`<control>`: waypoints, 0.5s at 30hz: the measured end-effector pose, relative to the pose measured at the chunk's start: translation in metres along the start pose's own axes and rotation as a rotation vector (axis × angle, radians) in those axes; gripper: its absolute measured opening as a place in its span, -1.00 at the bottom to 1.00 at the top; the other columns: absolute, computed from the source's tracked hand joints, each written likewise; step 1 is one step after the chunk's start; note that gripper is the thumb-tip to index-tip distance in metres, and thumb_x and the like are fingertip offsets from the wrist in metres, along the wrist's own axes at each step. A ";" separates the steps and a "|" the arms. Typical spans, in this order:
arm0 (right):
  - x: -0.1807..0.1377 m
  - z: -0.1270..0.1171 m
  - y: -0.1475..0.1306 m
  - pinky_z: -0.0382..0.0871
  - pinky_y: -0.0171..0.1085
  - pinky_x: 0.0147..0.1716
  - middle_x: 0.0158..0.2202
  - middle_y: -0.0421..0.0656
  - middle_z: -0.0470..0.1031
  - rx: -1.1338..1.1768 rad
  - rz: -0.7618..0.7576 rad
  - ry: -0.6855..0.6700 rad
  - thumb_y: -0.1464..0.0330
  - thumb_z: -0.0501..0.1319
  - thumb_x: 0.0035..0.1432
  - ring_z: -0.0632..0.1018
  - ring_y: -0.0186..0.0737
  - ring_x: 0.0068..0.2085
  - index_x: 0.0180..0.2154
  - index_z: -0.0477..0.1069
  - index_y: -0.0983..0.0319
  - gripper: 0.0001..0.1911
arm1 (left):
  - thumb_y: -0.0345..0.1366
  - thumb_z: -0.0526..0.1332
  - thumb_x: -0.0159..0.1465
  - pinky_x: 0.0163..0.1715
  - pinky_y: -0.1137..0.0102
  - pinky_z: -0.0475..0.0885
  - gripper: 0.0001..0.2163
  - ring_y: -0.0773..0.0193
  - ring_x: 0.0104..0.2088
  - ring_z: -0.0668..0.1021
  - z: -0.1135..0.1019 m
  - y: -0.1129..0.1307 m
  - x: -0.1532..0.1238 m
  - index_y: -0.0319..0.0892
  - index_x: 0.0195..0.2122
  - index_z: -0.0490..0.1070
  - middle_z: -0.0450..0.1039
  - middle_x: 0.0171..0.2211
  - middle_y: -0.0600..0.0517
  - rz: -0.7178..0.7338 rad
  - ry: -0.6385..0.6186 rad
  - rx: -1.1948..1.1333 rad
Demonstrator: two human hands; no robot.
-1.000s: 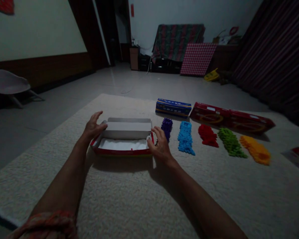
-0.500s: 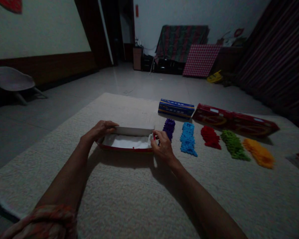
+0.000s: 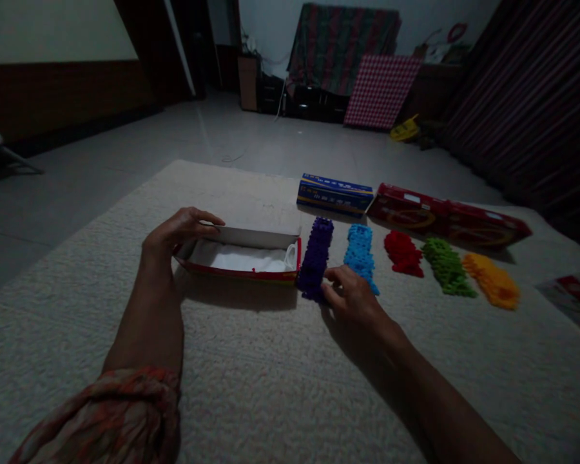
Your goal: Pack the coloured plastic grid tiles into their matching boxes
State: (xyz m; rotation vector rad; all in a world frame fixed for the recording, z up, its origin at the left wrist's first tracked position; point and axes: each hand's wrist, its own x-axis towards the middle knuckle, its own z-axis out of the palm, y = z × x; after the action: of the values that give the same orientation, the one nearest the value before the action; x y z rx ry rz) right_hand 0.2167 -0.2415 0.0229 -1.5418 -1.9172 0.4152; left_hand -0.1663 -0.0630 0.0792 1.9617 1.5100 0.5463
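A shallow red box [image 3: 236, 273] with a white lining lies open on a cream rug [image 3: 251, 386]. My left hand [image 3: 176, 231] rests on the box's left end, its fingers curled over the far flap. My right hand [image 3: 355, 299] lies on the rug just right of the box, fingers partly bent, its fingertips touching the near end of a purple pile of small pieces [image 3: 316, 256]. A blue pile [image 3: 360, 256] lies right beside that hand. Whether the right fingers pinch a purple piece is hard to see.
Red [image 3: 403, 252], green [image 3: 445, 265] and orange [image 3: 493, 280] piles continue the row to the right. Behind them lie a blue box [image 3: 335, 193] and a long red box [image 3: 444, 219]. A paper sheet [image 3: 570, 293] lies at the far right. Beyond the rug are tiled floor and dark furniture.
My right hand left the box's right end and moved right and nearer, to the purple pile. The camera tipped downward. My left hand stayed on the box flap.
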 end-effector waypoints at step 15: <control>-0.008 0.017 -0.003 0.36 -0.18 -0.32 -0.32 -0.10 0.55 0.095 0.267 -0.128 0.32 0.22 0.11 0.54 -0.11 -0.33 -0.15 0.39 0.19 -0.77 | -0.23 0.37 0.04 -0.20 0.29 0.49 -0.76 0.11 -0.25 0.62 0.003 -0.010 0.009 -0.06 -0.24 0.68 0.66 -0.27 0.00 0.132 0.008 -0.029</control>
State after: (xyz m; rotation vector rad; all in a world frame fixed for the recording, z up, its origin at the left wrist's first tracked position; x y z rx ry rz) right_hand 0.2045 -0.2477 0.0100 -1.7505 -1.7603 0.7260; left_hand -0.1689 -0.0537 0.0695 2.0494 1.3763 0.6292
